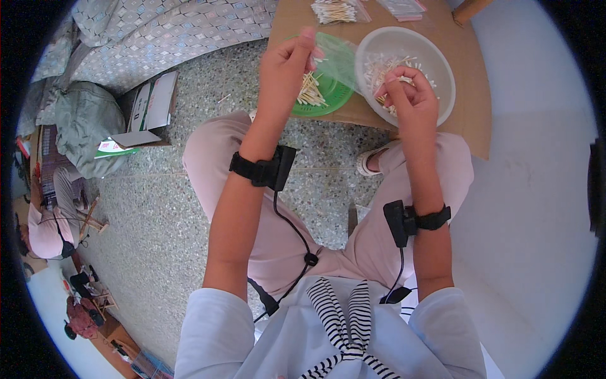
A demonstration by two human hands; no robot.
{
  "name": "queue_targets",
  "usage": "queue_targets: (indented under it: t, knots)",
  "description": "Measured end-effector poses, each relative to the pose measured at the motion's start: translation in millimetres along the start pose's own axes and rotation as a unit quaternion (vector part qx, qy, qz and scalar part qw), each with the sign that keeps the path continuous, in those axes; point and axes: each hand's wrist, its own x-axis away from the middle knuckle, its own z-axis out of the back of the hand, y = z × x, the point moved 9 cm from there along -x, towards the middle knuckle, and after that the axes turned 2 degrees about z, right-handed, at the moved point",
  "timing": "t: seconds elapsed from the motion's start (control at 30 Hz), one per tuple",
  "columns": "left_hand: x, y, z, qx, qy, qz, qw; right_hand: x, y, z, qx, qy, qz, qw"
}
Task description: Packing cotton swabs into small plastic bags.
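I observe the left hand (287,63) at top centre, pinching a clear plastic bag (342,60) that stretches rightward. The right hand (415,101) is curled over the white bowl (448,88), upper right; I cannot tell its grip. Cotton swabs (311,93) lie in the green basket (341,98), upper centre.

No writing can be read clearly. Small red marks (106,146), possibly print, show on the white and green flap (116,151) of the cardboard box (155,101) on the floor (158,208).
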Motion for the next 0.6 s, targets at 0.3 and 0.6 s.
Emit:
queue_targets:
  t: [0.3,0.6]
  knots:
    - [-1.7,19.7,14.4,-0.023,0.101,-0.115,0.988,-2.4,3.0,-0.6,0.047,0.021,0.001,0.999]
    - [221.0,187.2,-74.5,0.447,-0.513,-0.303,0.667,0.5,14.3,-13.6,0.301,0.001,0.050,0.952]
